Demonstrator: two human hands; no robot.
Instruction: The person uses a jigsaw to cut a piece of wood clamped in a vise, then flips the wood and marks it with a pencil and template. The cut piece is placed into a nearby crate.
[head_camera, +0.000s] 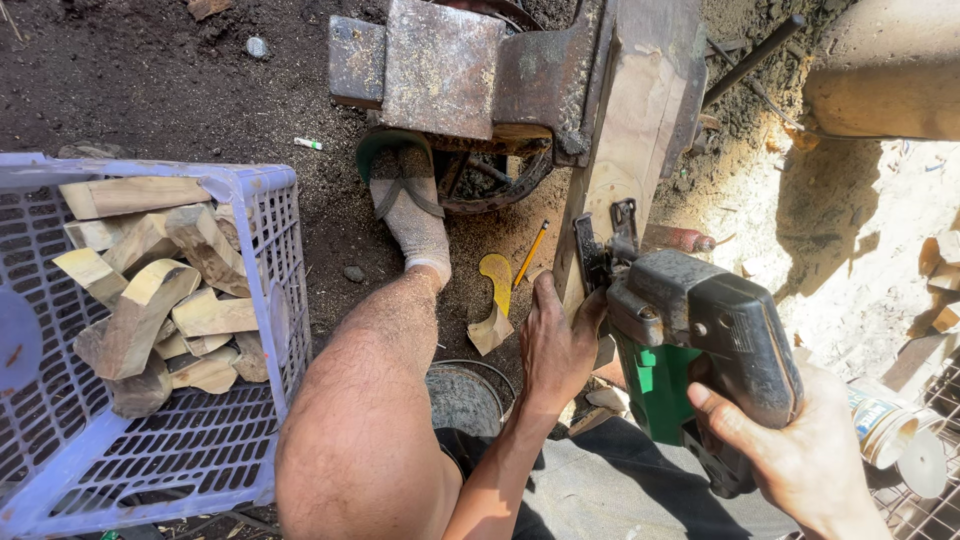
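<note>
Jigsaw at a board clamped in a rusty vise.

The right hand (800, 455) is wrapped tight round the handle of the green-and-black jigsaw (700, 350), its blade against the wooden board (635, 130) standing in the vise (450, 65). The left hand (555, 345) grips the board's near edge. Far left, a purple crate (250, 330) holds cut wood pieces (150, 300); a pencil (531, 253) lies on the ground.

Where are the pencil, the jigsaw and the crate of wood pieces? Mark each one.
pencil (531, 254), head view, middle of its yellow shaft on the ground.
jigsaw (705, 330), head view, black top of its housing.
crate (262, 185), head view, purple plastic rim at its far right corner.
</note>
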